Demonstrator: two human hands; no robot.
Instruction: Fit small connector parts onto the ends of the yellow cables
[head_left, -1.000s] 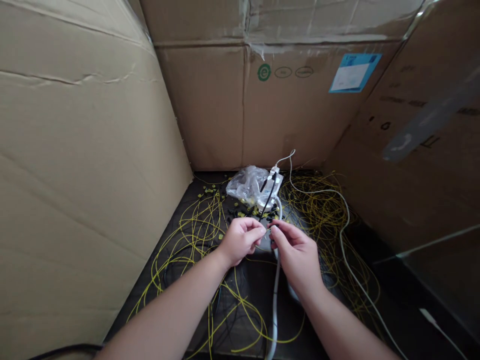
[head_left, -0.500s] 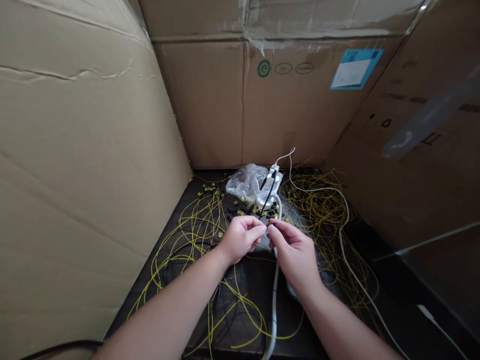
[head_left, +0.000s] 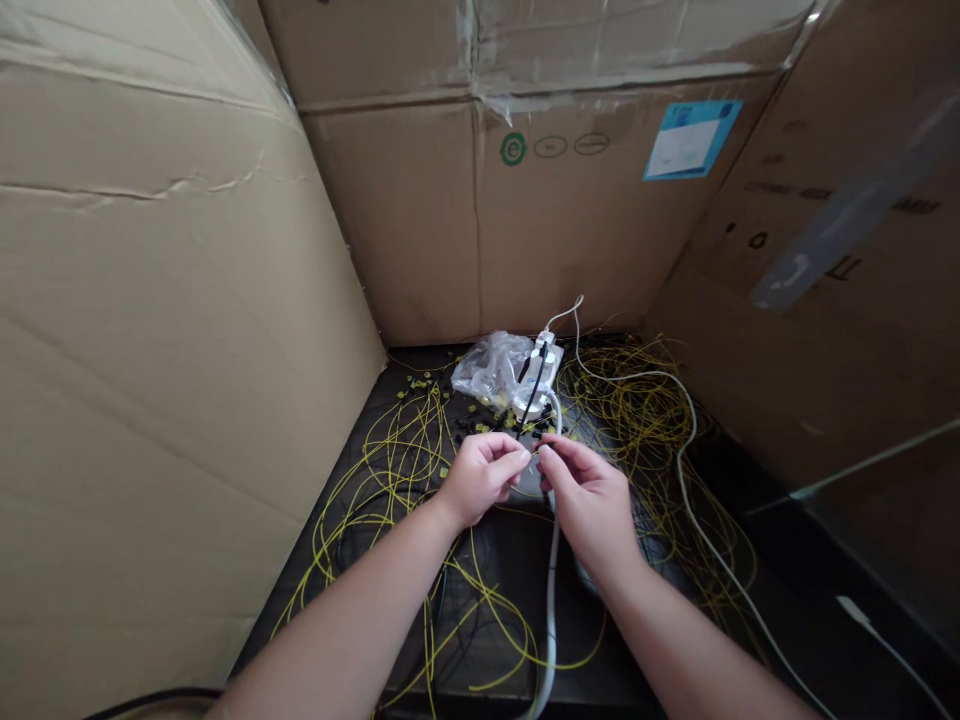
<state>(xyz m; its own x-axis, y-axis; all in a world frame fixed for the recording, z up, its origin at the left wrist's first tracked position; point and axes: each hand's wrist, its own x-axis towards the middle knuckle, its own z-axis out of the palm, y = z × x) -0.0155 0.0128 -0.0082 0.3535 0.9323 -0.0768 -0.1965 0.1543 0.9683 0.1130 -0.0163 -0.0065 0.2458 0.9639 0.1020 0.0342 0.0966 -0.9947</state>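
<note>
My left hand (head_left: 484,480) and my right hand (head_left: 596,505) meet over the dark surface, thumb and fingertips of each pinched closed. A thin yellow cable end seems to show at the left fingertips, mostly hidden by them. The right fingertips grip a small black piece, too small to make out fully. Just beyond the hands lie small black and yellow pieces (head_left: 480,410). Loose yellow cable (head_left: 390,450) loops under and beside my left forearm. A larger tangle of yellow cable (head_left: 637,400) lies beyond my right hand.
A white power strip (head_left: 536,375) with plugs stands behind the hands, beside a clear plastic bag (head_left: 491,365). A thick white cord (head_left: 552,600) runs toward me; a thin white cord (head_left: 682,470) curves right. Cardboard walls (head_left: 420,220) enclose the dark table (head_left: 495,570).
The view has shifted slightly. Both hands keep their pinch at nearly the same place, with the fingertips a little farther apart.
</note>
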